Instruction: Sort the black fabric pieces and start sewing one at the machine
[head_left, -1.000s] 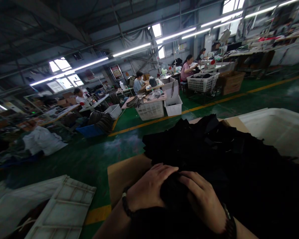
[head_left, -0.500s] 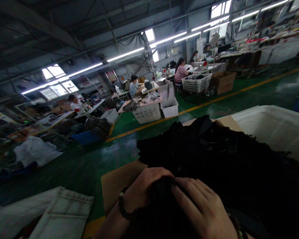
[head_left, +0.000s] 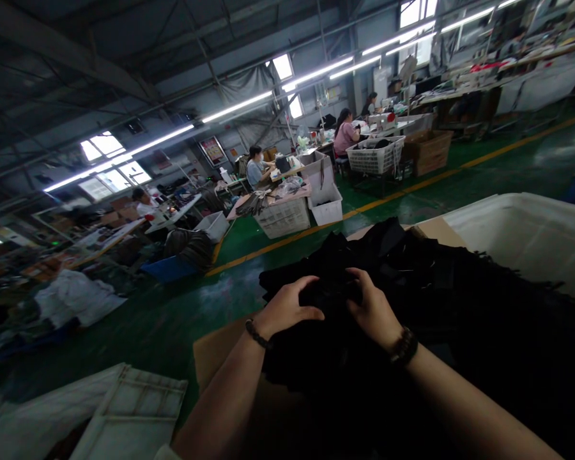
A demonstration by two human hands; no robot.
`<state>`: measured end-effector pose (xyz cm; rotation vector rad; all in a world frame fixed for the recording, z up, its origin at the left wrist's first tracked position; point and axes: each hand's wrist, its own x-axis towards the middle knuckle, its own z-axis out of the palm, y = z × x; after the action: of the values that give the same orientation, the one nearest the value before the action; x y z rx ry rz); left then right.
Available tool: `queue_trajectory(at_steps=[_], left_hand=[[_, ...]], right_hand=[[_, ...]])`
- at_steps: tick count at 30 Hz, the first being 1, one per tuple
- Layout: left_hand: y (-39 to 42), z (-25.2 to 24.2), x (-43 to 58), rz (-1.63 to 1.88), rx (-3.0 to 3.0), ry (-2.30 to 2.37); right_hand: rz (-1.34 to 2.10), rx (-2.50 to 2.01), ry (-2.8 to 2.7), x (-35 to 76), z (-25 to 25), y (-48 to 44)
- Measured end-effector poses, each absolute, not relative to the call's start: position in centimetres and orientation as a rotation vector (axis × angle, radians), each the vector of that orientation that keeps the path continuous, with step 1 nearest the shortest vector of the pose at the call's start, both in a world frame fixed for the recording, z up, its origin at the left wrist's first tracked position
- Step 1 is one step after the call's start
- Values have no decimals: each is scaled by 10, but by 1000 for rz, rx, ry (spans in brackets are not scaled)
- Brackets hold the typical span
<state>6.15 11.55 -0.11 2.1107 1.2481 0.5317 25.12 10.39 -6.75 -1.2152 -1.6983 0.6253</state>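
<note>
My left hand and my right hand face each other over a large heap of black fabric pieces. Between them is a bundle of black fabric, which both hands grip from its two sides. Thumbs lie on the near side, the other fingers on the far side. Black on black, the bundle's edges are hard to tell from the heap below. Dark bead bracelets circle both wrists. Under the heap, a cardboard flap sticks out at the left.
A big white bin stands at the right, behind the heap. Another white container is at lower left. Beyond the green floor, several people sit at sewing tables, near a crate and a brown box.
Both hands have moved forward, away from me, onto the heap with the black bundle. They were close together near my body and are now slightly further apart, arms stretched out.
</note>
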Motion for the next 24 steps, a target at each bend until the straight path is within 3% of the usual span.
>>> queue_trajectory(at_steps=[6,11,18,24], left_hand=[[101,-7,66,574,2164,1425],[105,6,57,542,2097,1170],[135,23,81,737,2279,1338],[149,12,110,504,2732,1477]], right_hand=[[659,-1223,-1808,259,-70,108],[585,-1138,-1945,259,-74,88],[0,-909,-2066,250,-80,73],[-33,-858,-1976,254,-76,67]])
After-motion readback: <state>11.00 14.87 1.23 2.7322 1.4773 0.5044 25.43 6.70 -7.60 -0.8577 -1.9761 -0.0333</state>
